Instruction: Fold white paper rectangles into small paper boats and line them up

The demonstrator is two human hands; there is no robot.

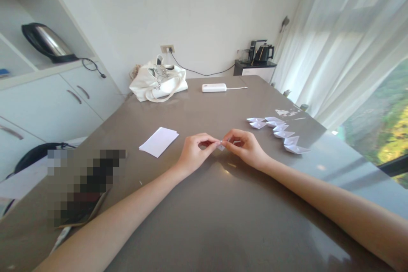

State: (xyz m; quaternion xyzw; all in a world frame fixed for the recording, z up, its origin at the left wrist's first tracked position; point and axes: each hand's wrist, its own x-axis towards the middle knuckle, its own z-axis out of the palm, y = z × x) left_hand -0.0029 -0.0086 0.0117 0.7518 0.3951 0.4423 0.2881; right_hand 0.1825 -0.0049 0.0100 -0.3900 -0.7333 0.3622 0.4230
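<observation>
Over the middle of the grey-brown table, my left hand (196, 149) and my right hand (245, 148) meet fingertip to fingertip. Between them they pinch a small folded piece of white paper (221, 147), mostly covered by the fingers. Both hands are closed, thumb against forefinger. To the right of my right hand stand several folded white paper boats (280, 128) in a slanting double row. A stack of white paper sheets (159, 141) lies to the left of my left hand.
A white handbag (159, 80) sits at the table's (204, 212) far left, with a white power bank (214, 88) and its short cable right of it. Paper scraps (287, 112) lie beyond the boats. A blurred-out dark object (92, 191) is near my left forearm.
</observation>
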